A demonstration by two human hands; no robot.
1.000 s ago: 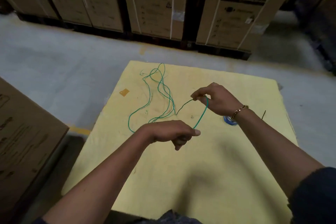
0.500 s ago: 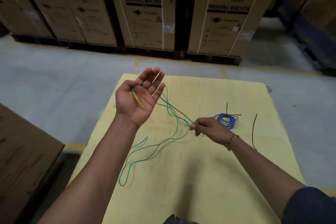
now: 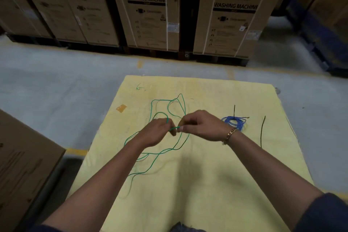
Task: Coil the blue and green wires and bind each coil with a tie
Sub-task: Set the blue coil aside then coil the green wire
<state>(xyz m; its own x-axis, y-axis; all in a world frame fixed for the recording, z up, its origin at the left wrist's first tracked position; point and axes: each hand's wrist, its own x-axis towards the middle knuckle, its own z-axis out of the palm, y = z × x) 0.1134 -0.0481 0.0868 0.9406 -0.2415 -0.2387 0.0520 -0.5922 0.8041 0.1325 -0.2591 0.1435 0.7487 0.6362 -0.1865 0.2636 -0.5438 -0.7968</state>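
A long green wire (image 3: 153, 162) lies in loose loops across the yellow table (image 3: 207, 184). My left hand (image 3: 160, 132) and my right hand (image 3: 199, 126) meet at the table's middle, both pinched on a short stretch of the green wire between their fingertips. The blue wire (image 3: 234, 121) sits as a small coil just right of my right wrist, with a dark tie sticking out of it. A second thin dark tie (image 3: 262, 132) lies straight on the table further right.
A scrap of yellow tape (image 3: 121, 108) lies at the table's left. A cardboard box (image 3: 22, 165) stands at the left below the table's edge. Tall washing machine cartons (image 3: 150, 9) line the far side of the grey floor.
My left hand came down from its raised, open-palmed pose and joined the right hand at the table's middle. The green wire's loops have shifted.
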